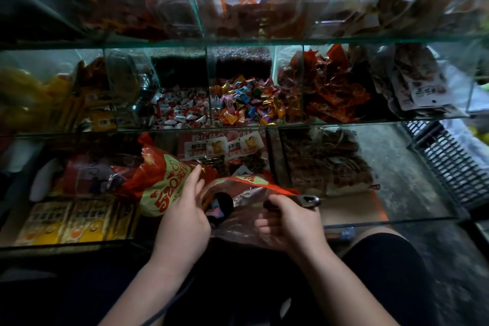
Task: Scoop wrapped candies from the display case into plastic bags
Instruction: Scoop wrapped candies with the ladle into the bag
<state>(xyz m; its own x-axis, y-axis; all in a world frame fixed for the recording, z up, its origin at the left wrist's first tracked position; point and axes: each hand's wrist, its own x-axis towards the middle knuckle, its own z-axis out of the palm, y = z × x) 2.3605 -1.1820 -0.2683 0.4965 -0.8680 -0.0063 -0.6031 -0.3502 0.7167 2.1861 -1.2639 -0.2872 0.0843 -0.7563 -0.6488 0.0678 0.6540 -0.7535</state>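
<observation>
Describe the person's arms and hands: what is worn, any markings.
Left hand and right hand are ungloved, with no rings showing. Both forearms are bare to the frame's bottom edge: no sleeves, watch or bracelets visible. No markings to be seen.

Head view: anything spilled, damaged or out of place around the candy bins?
Nothing is clearly spilled or damaged. The mixed wrapped candies sit inside their glass compartment, and the plastic bag looks intact. One oddity: a small blue thing lies just below the front glass edge of the display case, too blurred to identify.
</observation>
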